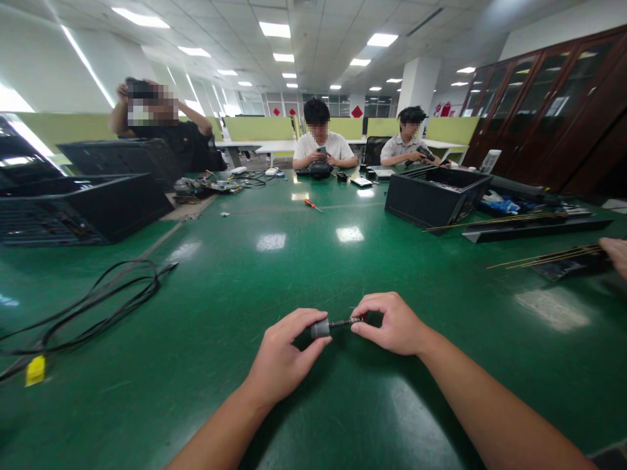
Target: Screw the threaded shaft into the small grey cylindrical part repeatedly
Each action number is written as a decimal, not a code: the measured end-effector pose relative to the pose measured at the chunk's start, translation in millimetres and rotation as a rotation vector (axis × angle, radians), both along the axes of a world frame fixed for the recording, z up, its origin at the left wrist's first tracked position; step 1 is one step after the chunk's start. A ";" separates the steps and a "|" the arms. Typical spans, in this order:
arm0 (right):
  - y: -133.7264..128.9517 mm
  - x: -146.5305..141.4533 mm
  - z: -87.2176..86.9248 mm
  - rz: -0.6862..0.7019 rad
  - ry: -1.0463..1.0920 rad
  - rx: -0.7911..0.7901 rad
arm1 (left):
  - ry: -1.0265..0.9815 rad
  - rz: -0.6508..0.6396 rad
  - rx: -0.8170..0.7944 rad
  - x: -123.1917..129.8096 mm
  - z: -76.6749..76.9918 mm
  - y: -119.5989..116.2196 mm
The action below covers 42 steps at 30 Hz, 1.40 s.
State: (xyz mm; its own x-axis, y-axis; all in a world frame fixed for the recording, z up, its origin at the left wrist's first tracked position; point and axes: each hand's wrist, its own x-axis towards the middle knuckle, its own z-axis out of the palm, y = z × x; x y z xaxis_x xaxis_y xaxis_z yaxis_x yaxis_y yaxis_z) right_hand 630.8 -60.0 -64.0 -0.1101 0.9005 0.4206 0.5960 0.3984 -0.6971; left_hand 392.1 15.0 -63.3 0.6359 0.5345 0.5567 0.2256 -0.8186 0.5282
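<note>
On my left, a black cable (155, 284) lies in loops on the green table (220, 274), with a yellow tag (35, 371) by it, well apart from me. Next comes my left hand (287, 352). Its thumb and finger are spread only as wide as the fat grey end (321, 328) of a small tool (337, 324), and they pinch it from both sides. The tool lies flat across the gap between my two hands, low down in front of me. I cannot tell if it touches the table. The grey end looks smooth and may slip if my fingers are damp, but it is the fattest part, so it seems the best place to hold. In the middle is a thin dark rod (340, 323). I think it is stiff and hard to break. At the far right, my right hand (392, 326) has its thumb and finger almost together on the shiny tip (358, 319). The tip is tiny, so I should pinch it gently. The whole thing looks light to me.
</note>
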 end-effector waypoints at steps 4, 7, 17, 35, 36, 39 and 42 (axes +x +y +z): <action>0.4 0.5 -0.4 0.001 0.001 0.002 | 0.003 0.008 0.002 -0.5 -0.8 0.0; 0.9 0.9 -0.5 -0.001 -0.001 0.004 | 0.004 0.009 0.008 -0.2 -1.5 0.4; 0.2 2.9 1.0 -0.009 -0.002 0.003 | -0.005 0.008 0.010 -0.2 1.1 -0.1; -0.4 5.3 3.5 -0.019 0.005 0.001 | 0.017 0.019 0.014 -1.2 1.9 0.0; -0.6 5.3 3.7 -0.019 0.006 0.001 | 0.021 0.019 0.013 -1.5 1.8 0.0; -0.8 5.3 3.8 -0.011 0.004 0.000 | 0.019 0.020 0.009 -2.1 1.2 0.0; -0.6 5.7 3.8 -0.008 -0.001 -0.003 | 0.017 0.021 0.007 -1.9 0.2 0.5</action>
State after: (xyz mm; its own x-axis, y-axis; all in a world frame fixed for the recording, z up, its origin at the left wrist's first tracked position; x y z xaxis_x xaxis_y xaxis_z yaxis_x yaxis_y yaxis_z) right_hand 636.5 -60.7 -60.2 -0.1035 0.9025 0.4180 0.6000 0.3918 -0.6974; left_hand 390.2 15.5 -63.1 0.6341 0.5442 0.5494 0.2518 -0.8171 0.5186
